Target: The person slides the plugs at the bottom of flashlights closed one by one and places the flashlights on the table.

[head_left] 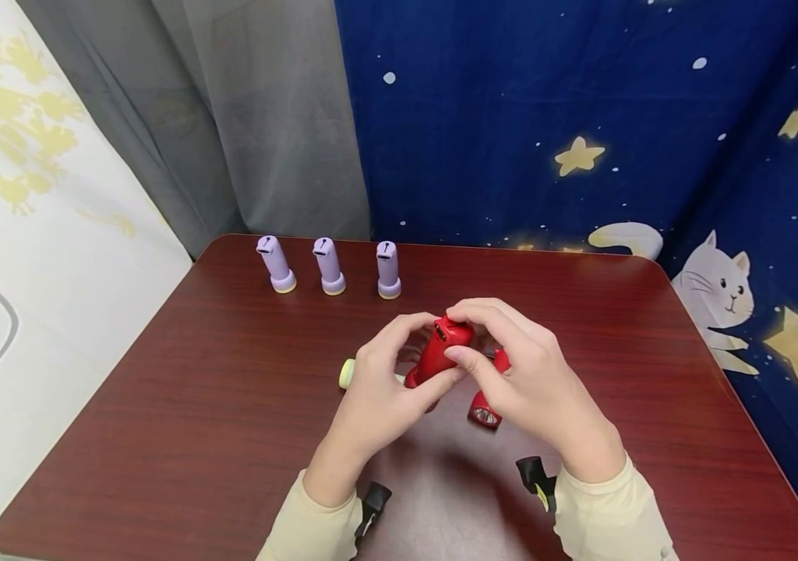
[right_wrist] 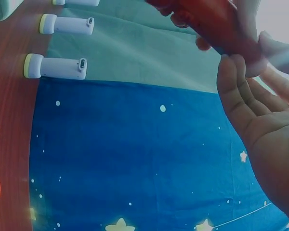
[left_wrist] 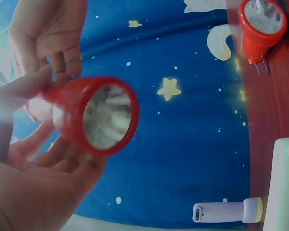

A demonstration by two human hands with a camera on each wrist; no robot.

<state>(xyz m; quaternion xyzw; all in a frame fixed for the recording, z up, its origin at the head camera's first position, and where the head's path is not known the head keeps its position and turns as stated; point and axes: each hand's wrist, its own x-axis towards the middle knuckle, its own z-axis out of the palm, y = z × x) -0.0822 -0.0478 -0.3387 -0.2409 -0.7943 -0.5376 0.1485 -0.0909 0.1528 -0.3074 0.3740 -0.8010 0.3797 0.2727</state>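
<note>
Both hands hold a red flashlight [head_left: 434, 358] tilted above the middle of the table, its tail end uppermost. The left hand [head_left: 388, 382] curls fingers and thumb around the barrel. At the tail end, the right hand [head_left: 521, 362] pinches with thumb and fingers. In the left wrist view the flashlight's silvery reflector [left_wrist: 108, 117] faces that camera. A second red flashlight [head_left: 486, 409] lies on the table, partly hidden by the right hand; the left wrist view shows two metal prongs on its tail. Behind the left hand lies a pale flashlight [head_left: 347, 374], mostly covered.
Three lilac flashlights, a left one [head_left: 276, 265], a middle one [head_left: 329, 266] and a right one [head_left: 388, 269], stand on their heads along the back of the dark red table [head_left: 195, 405]. Grey and blue star-patterned curtains [head_left: 483, 117] hang behind. Black devices sit at both wrists.
</note>
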